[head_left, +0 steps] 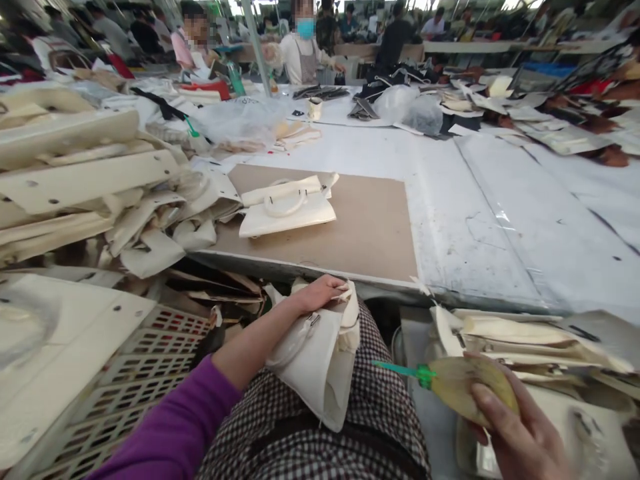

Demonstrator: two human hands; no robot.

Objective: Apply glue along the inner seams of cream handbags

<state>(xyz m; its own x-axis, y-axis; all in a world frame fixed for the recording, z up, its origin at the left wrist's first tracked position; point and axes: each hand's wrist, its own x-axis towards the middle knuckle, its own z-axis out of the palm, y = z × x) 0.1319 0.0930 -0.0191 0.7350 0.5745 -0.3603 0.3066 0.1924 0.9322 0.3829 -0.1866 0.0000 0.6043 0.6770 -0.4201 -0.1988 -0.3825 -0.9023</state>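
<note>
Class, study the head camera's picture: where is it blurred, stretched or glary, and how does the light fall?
Head view: background workers look soft, some heads masked by coarse pixels; the bag pile at far left looks smeared and stretched; the lap bag under the left hand reads clearer; the white tabletop carries a small glint; light seems diffuse, shadows soft.

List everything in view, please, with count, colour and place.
lap bag: one, cream, on lap
second bag: one, cream, on the board
bag pieces: many, cream, left and lower right
squeeze bottle: one, yellow-green, lower right
board: one, brown, on the table
table: one, white, ahead
crate: one, cream, lower left
plastic: several pieces, clear, table's far side
people: many, mixed colours, background
left hand: one, purple-sleeved, holding lap bag
right hand: one, bare, holding bottle
</note>
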